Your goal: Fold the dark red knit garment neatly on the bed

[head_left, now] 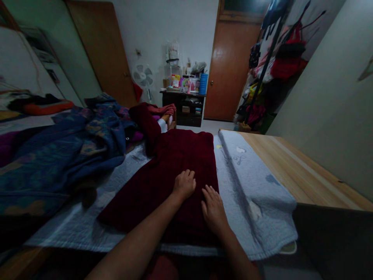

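A dark red, soft-looking garment (186, 155) lies spread over the pale blue quilted bed cover in front of me. One sleeve is bunched at its far left, and its right side is a nearly straight edge. My left hand (185, 184) rests palm down on the middle of the cloth, fingers slightly bent and nothing seen in them. Nearer the right edge, my right hand (214, 209) lies on the same garment with its fingers stretched and a little apart. Both palms are hidden from view.
A heap of blue patterned clothing (96, 136) covers the left side of the bed. The quilted cover (247, 186) reaches a wooden board (291, 163) on the right. Beyond stand a white fan (143, 76), a dark cabinet (183, 111) and a brown door (225, 70); bags (288, 66) hang at right.
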`<state>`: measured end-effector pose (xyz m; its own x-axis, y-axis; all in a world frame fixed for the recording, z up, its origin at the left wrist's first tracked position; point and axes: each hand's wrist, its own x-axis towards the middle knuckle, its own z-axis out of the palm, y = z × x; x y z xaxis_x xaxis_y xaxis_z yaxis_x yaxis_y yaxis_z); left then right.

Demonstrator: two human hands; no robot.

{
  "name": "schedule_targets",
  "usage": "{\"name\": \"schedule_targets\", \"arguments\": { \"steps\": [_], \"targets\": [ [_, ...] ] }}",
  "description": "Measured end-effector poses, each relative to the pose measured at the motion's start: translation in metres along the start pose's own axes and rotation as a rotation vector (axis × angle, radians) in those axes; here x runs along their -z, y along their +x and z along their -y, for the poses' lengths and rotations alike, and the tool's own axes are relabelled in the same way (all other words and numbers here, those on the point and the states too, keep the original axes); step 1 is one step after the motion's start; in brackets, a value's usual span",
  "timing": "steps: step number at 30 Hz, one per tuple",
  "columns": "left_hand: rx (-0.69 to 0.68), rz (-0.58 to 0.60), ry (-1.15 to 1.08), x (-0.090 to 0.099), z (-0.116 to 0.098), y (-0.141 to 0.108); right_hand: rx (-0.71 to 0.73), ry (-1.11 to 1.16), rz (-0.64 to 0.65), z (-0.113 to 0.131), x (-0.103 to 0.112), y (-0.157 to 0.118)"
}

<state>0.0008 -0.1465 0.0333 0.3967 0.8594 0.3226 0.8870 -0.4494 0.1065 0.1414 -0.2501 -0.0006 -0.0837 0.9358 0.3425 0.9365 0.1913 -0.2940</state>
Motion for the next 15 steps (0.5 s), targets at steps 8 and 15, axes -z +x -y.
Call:
{"name": "schedule_targets", "arguments": {
  "steps": [8, 15],
  "targets": [
    [-0.028, 0.078, -0.044, 0.001, -0.005, -0.024, 0.006, 0.001, -0.016, -0.001, -0.001, -0.001],
    [-0.017, 0.213, -0.116, -0.001, -0.007, -0.034, -0.008, -0.016, 0.007, 0.001, 0.001, 0.0]
  ]
}}
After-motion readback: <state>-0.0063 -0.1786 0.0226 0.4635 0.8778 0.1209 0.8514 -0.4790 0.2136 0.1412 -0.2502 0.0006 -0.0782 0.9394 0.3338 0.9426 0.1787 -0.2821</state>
